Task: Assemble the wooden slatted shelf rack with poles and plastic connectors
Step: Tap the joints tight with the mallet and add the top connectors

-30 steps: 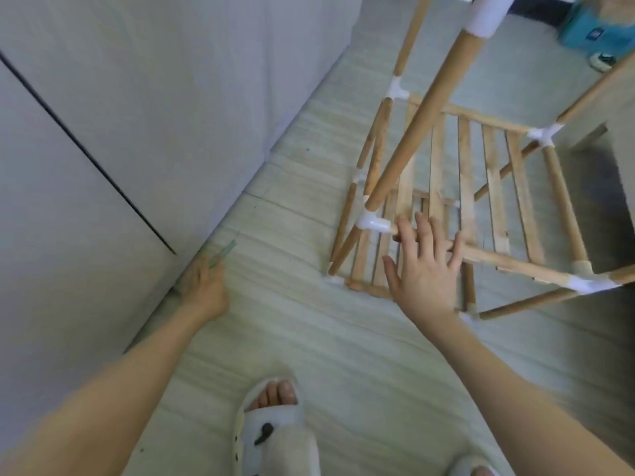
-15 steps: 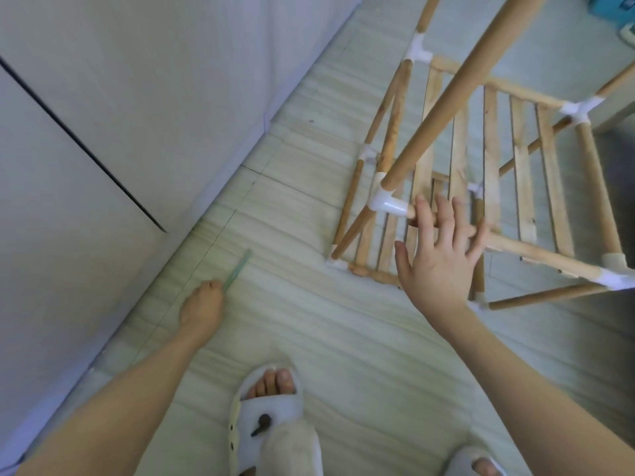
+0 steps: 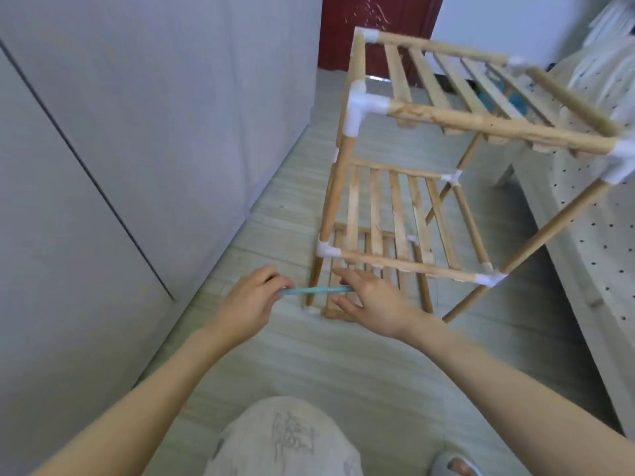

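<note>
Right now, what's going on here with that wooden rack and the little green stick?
A person stands over a wooden slatted rack on the floor, already put together into tiers with poles and white plastic connectors. The left hand pinches one end of a thin teal stick, held level in front of the rack's lower corner. The right hand, fingers straight, meets the stick's other end. Neither hand holds the rack.

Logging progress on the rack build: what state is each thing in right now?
shelf rack: standing upright, three slatted tiers joined.
white connectors: seated on pole ends.
teal stick: held level between both hands.
left hand: pinches the stick's left end.
right hand: fingers extended, touching the stick's right end.
red door: appears closed.
</note>
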A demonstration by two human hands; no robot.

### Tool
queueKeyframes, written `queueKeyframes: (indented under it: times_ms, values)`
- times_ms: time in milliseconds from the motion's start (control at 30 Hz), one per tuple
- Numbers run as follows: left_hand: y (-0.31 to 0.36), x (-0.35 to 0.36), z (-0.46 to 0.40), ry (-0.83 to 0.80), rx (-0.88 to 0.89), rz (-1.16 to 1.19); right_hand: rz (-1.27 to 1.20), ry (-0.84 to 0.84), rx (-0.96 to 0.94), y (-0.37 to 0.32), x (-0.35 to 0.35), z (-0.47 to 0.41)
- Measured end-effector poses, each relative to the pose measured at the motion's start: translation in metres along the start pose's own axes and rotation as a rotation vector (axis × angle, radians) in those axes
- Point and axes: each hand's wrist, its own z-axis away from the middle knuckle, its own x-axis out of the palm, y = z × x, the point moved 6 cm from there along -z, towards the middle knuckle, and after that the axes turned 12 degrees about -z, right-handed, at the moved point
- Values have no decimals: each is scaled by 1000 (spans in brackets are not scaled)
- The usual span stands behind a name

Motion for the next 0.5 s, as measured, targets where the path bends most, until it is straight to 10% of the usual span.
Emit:
queueKeyframes:
  times_ms: [233, 500]
  values:
    - [81, -105, -42, 325, 229, -16, 193, 204, -214, -44, -104, 58]
    - [79, -122, -143, 275, -362, 797, -48, 684, -31, -26, -167, 96]
